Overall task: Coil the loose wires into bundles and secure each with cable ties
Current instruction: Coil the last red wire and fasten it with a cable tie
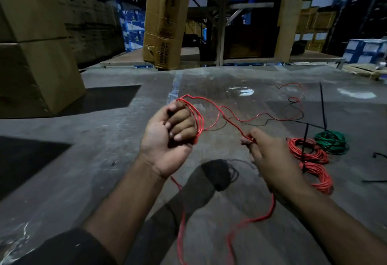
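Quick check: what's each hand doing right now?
Left hand: closed, gripping loops of the red wire.
Right hand: closed, pinching the same red wire at the fingertips.

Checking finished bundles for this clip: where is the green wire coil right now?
In the head view the green coil lies on the concrete floor at right, beyond the right hand and beside the farther red coil.

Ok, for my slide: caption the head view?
Left hand holds red wire loops; right hand pinches the strand.
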Demonstrator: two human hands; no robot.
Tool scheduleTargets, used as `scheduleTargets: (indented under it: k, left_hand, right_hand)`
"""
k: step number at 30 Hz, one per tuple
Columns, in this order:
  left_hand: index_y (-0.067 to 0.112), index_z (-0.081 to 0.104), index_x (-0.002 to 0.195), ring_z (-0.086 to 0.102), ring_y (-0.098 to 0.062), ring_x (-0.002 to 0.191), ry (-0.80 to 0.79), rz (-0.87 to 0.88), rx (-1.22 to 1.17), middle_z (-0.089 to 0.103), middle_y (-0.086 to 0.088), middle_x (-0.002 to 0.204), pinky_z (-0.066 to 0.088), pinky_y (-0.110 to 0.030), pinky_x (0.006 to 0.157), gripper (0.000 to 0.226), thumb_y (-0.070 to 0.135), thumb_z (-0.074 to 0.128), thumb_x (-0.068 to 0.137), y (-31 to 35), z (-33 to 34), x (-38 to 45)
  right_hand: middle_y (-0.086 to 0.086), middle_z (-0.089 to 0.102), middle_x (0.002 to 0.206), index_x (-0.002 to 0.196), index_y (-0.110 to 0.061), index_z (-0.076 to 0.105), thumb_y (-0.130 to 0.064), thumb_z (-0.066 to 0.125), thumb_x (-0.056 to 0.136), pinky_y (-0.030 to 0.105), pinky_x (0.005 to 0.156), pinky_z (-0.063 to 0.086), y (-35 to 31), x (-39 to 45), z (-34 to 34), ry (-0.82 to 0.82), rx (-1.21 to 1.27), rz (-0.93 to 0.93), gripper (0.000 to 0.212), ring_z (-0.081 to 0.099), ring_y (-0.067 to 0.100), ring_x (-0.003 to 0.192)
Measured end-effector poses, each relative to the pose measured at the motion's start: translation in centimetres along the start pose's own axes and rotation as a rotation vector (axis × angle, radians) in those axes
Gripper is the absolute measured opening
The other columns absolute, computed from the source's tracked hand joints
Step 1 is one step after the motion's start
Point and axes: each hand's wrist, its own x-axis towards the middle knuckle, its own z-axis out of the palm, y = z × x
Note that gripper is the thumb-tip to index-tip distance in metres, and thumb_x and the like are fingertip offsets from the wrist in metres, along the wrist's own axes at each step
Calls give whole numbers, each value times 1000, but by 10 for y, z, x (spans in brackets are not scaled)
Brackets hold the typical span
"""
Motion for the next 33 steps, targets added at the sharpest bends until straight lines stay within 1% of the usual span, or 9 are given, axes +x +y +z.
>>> scheduleTargets:
  k: [2, 4, 8, 12, 16, 20, 24, 29, 33]
  left_hand:
    - [16, 49, 78, 41, -5, 45, 59, 92, -56, 45, 7, 59, 45, -17, 54, 33, 22, 31, 105, 5, 6, -3]
    - [9, 62, 76, 65, -13, 58, 155, 233, -45, 63, 1, 72, 61, -31, 72, 40, 19, 37, 105, 6, 9, -3]
    - [16, 50, 79, 67, -34, 112, 237, 395, 192, 72, -19, 114, 43, -44, 109, 40, 24, 25, 109, 7, 11, 1]
    - [18, 46, 80, 62, -29, 121, 316, 487, 487, 68, -22, 122, 27, -44, 120, 40, 27, 21, 109, 9, -1, 4]
    - [12, 47, 89, 66, -17, 115, 332, 445, 1157, 75, -16, 105, 34, -27, 111, 34, 25, 23, 110, -4, -10, 3]
    - [2, 55, 85, 62, -6, 65, 307, 404, 1685, 62, -3, 71, 49, -20, 68, 36, 21, 35, 108, -17, -18, 2]
    - [17, 57, 85, 64, -10, 62, 232, 359, 1920, 61, 4, 70, 54, -38, 64, 32, 33, 37, 106, -22, -24, 3]
    - [14, 60, 89, 56, 3, 67, 152, 428, 2110, 57, 15, 71, 43, -22, 65, 41, 45, 37, 102, -20, -23, 2]
    - [15, 62, 89, 52, 0, 70, 149, 522, 2134, 52, 15, 72, 41, -25, 66, 38, 42, 39, 103, -18, -15, 3]
  right_hand:
    - [9, 58, 79, 88, -23, 40, -21, 50, 98, 41, 60, 46, -5, -3, 0, -121, -80, 27, 13, 57, 31, 72]
    - [11, 60, 89, 94, -26, 33, -28, 44, 100, 41, 66, 44, -13, -8, 8, -293, -232, -8, 13, 59, 35, 84]
    - [7, 65, 116, 127, -20, 32, -42, 33, 105, 39, 70, 38, -32, -20, 26, -447, -428, -163, 31, 61, 33, 107]
    - [-3, 64, 107, 109, -28, 35, -43, 31, 104, 40, 74, 43, -48, -31, 24, -398, -213, -337, 17, 60, 26, 99]
    - [-7, 62, 94, 103, -31, 49, -34, 41, 101, 35, 66, 46, -45, -31, 16, -144, -9, -381, 8, 60, 18, 85]
    - [-3, 65, 87, 98, -23, 63, -33, 58, 98, 41, 61, 50, -35, -20, 4, 138, -42, -357, 11, 65, 23, 76]
    - [-2, 60, 80, 90, -18, 66, -37, 60, 97, 35, 58, 46, -29, -12, -11, 267, -170, -423, 21, 59, 19, 68]
    - [1, 46, 89, 102, -11, 64, -31, 51, 99, 35, 60, 45, -29, -8, -14, 220, -158, -502, 24, 49, 19, 79]
    - [3, 42, 89, 108, -9, 66, -26, 49, 100, 42, 53, 46, -31, -8, -17, 245, -104, -501, 25, 44, 17, 78]
